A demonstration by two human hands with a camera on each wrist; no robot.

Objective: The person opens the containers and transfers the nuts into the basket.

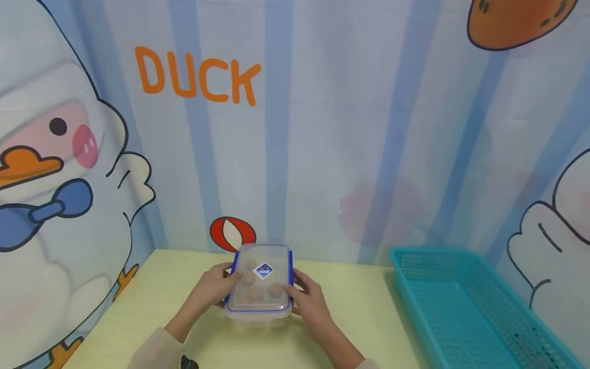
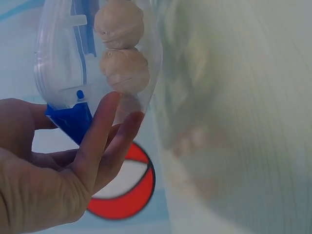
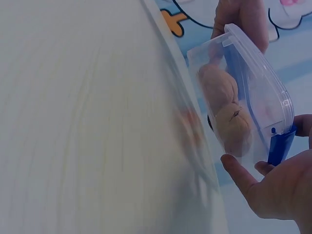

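Note:
A clear plastic food box (image 1: 244, 306) with a blue-trimmed lid and a diamond-shaped label (image 1: 263, 270) is held between both hands over the table. Several walnuts (image 2: 119, 24) show through its walls. My left hand (image 1: 215, 287) grips the left side, thumb on the lid and fingers under the base. On the opposite side, my right hand (image 1: 312, 303) holds it the same way, thumb over the lid's edge. Blue side clips hang at the sides, one clip (image 2: 73, 122) beside the left fingers and another clip (image 3: 282, 145) beside the right. Both wrist views show the base above the tabletop.
A turquoise perforated basket (image 1: 403, 300) stands at the right of the pale yellow table (image 1: 359, 307). Behind the table hangs a striped cloth (image 1: 322, 128) with duck drawings, close beyond the box.

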